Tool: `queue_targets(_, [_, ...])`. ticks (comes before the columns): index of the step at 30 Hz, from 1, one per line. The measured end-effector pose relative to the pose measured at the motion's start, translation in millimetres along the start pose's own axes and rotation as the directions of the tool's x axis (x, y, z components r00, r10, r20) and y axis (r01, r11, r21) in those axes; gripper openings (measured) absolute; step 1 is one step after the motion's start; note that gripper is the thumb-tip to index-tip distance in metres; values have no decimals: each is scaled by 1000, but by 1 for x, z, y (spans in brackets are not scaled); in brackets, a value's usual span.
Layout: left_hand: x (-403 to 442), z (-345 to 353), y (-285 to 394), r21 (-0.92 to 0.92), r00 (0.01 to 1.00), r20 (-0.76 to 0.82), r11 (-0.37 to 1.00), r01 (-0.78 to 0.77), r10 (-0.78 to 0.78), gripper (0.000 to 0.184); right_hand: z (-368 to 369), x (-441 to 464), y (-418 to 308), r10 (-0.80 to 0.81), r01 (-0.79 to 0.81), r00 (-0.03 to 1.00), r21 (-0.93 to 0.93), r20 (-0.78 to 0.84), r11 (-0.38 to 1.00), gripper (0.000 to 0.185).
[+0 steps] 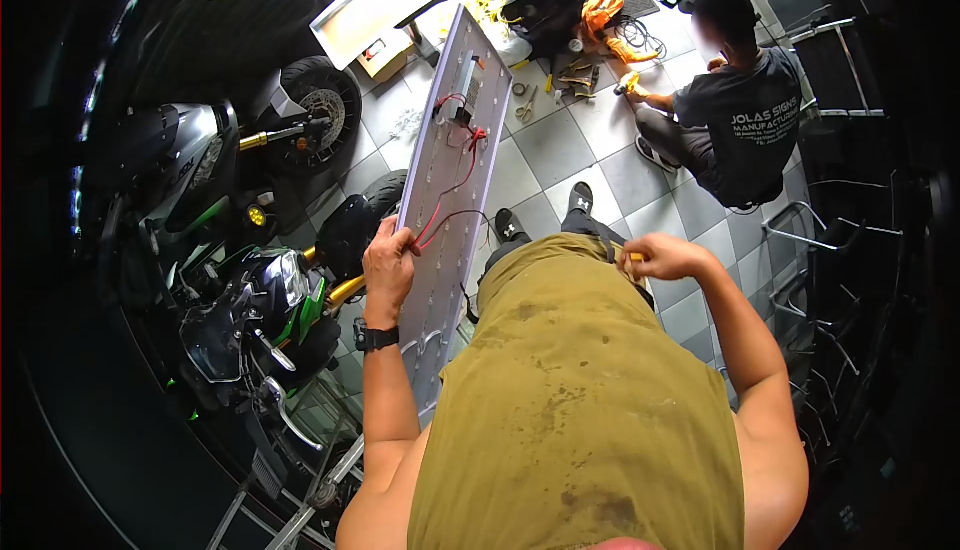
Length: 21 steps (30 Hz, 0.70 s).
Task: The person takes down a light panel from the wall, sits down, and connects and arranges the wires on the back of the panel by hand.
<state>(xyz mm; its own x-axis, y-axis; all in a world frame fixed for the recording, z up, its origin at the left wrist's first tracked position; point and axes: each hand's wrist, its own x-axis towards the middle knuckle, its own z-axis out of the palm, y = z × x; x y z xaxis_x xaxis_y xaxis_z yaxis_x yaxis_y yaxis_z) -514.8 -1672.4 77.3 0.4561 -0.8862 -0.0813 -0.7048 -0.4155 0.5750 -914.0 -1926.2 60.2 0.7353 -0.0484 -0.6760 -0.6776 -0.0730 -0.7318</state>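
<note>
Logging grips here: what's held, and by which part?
The left hand holds the long panel by its edge; the right hand seems to pinch something unidentifiable.

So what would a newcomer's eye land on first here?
Probably the long pale panel, left of centre, its edge in the left hand, with red wires on its face. Then the green-and-black motorcycle at far left, and the bright orange cord on the floor up top, near the crouching co-worker.

Bright white glare up top, tiled floor [580, 145] well lit; L & R sides v. dark, fisheye bend at edges
</note>
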Motion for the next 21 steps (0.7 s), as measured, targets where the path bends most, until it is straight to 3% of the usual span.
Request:
queue_targets(3, [3, -8, 4, -42, 1000, -4, 999, -6, 6, 5, -16, 16, -19, 47, -19, 962, 109, -267, 994, 21])
queue_targets(5, [6, -13, 6, -48, 999, -31, 998, -36, 35, 5, -17, 33, -25, -89, 149, 881, 93, -464, 984, 22])
queue_targets(6, [6, -15, 8, -43, 999, -31, 998, -37, 35, 5, -18, 39, -28, -73, 140, 868, 100, -491, 985, 23])
queue_targets(9, [10, -20, 13, -88, 999, -31, 996, -8, 6, 6, -13, 59, -35, -23, 82, 873, 102, -487, 991, 23])
queue_targets(10, [12, -23, 14, -94, 1000, -30, 995, -13, 10, 6, -8, 71, -25, -76, 135, 868, 86, -492, 987, 23])
queue_targets(17, [19, -48, 26, -182, 996, -83, 982, -50, 35, 11, 5, 114, -18, -65, 98, 896, 54, -439, 994, 26])
queue_targets(21, [20, -64, 43, -255, 995, -101, 967, -17, -9, 14, 5, 151, -17, -75, 160, 901, 168, -428, 973, 23])
